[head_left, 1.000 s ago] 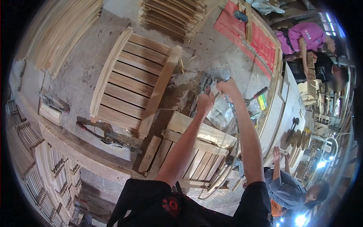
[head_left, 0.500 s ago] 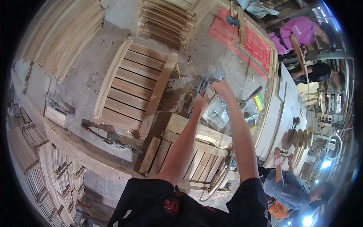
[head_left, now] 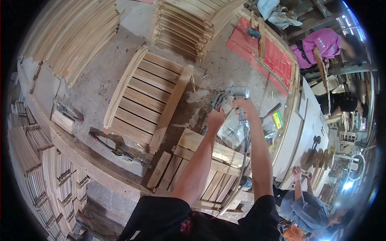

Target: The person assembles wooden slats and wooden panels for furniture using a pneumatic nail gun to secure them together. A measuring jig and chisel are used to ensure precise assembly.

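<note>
My right hand (head_left: 245, 108) is wrapped round the handle of a silver nail gun (head_left: 237, 91), which lies on its side above the worktop. An air hose (head_left: 246, 144) runs from its handle down along my right forearm. My left hand (head_left: 216, 117) is closed at the dark magazine end of the nail gun; what its fingertips pinch there is partly hidden. Below my hands stands a slatted wooden frame (head_left: 209, 146) with a thick top rail. To the left lies a slatted wooden panel (head_left: 146, 96) with a curved rail and a straight rail.
Curved wooden pieces (head_left: 76, 36) and slatted parts (head_left: 181, 28) are stacked at the back. Clamps (head_left: 116, 150) lie at left. A plastic bag (head_left: 231, 130), a yellow-green box (head_left: 277, 119) and a red board (head_left: 261, 52) are to the right. Other people (head_left: 305, 205) work at the right.
The nail gun has turned, so its silver body and handle show more clearly. My right hand has moved apart from my left and now grips the handle. The whole view has shifted slightly.
</note>
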The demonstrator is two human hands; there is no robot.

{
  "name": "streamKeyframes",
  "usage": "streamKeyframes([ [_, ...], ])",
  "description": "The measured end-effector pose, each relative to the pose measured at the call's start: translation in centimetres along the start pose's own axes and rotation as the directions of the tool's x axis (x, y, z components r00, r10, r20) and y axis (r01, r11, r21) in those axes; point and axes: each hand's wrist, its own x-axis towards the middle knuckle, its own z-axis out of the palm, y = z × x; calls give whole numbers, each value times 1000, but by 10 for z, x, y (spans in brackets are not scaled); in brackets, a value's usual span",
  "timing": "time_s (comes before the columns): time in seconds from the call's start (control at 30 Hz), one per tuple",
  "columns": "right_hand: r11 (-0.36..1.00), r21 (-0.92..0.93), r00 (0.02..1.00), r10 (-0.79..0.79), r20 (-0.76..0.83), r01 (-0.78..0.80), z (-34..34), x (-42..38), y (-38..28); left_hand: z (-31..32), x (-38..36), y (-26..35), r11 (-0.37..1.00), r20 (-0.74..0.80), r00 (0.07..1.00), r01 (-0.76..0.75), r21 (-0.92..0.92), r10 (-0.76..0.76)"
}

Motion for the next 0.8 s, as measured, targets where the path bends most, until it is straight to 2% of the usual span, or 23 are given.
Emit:
streamKeyframes([
  [0.17,1000,6,1000,-27,2,27,2,1,4,1,3,0,1000,10,1000,12,2,-12],
  [0.37,1000,-2,994,-16,109,17,-12,12,14,3,4,-1,1000,23,1000,15,7,-15],
  [0.47,999,46,996,11,84,-15,-8,9,9,-2,0,3,999,12,1000,11,31,-12],
  [0.57,1000,5,992,13,125,-14,-11,6,8,-4,-3,5,999,18,1000,20,41,-21],
  [0.67,999,-49,996,-6,90,10,-11,9,7,-4,-2,4,1000,14,1000,12,28,-13],
  [0.77,964,-260,998,-39,50,51,-12,17,4,-5,-3,5,999,31,999,9,49,-10],
  [0.8,924,-367,994,-102,43,111,-11,19,0,-7,-6,8,999,20,1000,20,39,-20],
])
